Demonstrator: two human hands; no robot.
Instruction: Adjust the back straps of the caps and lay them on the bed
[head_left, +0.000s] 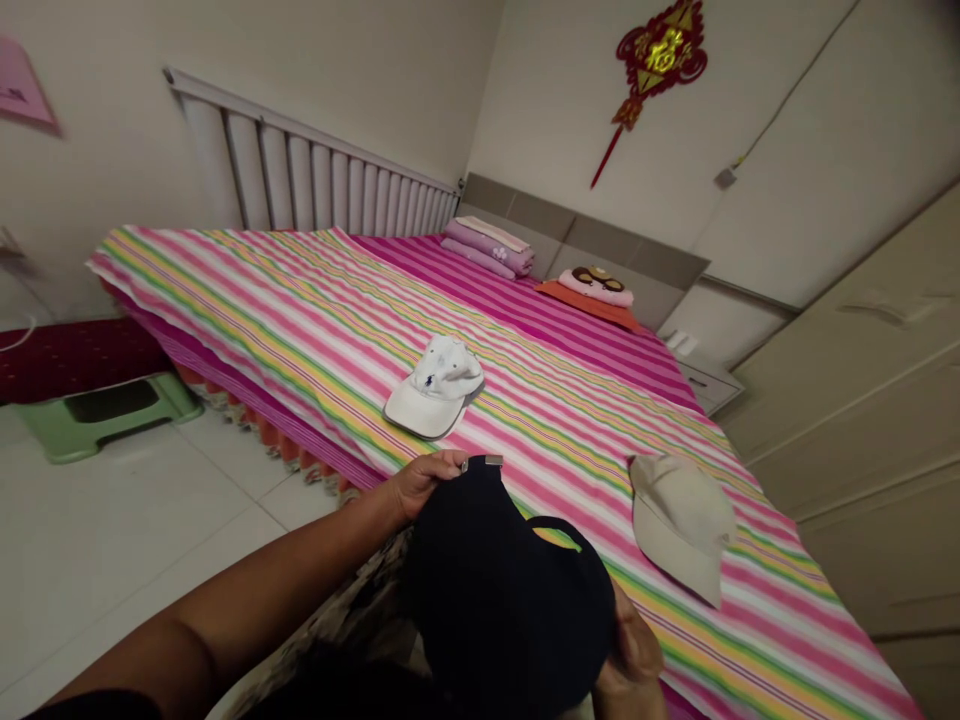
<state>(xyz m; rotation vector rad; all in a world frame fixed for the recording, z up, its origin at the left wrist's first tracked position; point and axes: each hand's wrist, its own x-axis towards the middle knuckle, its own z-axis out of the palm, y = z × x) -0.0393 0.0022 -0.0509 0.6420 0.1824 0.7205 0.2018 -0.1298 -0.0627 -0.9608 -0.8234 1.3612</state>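
Navy cap point(510, 600) pinched nr metal clip point(493, 461) by L hand point(429, 482), R hand point(634, 640) gripping side; drawer point(703, 380) closed.

From my end I see a bed point(615, 360) whose striped bedspread point(247, 290) carries a white baseball cap point(431, 388) and a beige baseball cap point(684, 512); folded lilac bedding point(487, 243) and orange fabric point(589, 304) lie farther back.

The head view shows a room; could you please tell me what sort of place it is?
Most likely a bedroom in a home: a bed with a striped cover, folded bedding by the headboard, and a small bedside cabinet.
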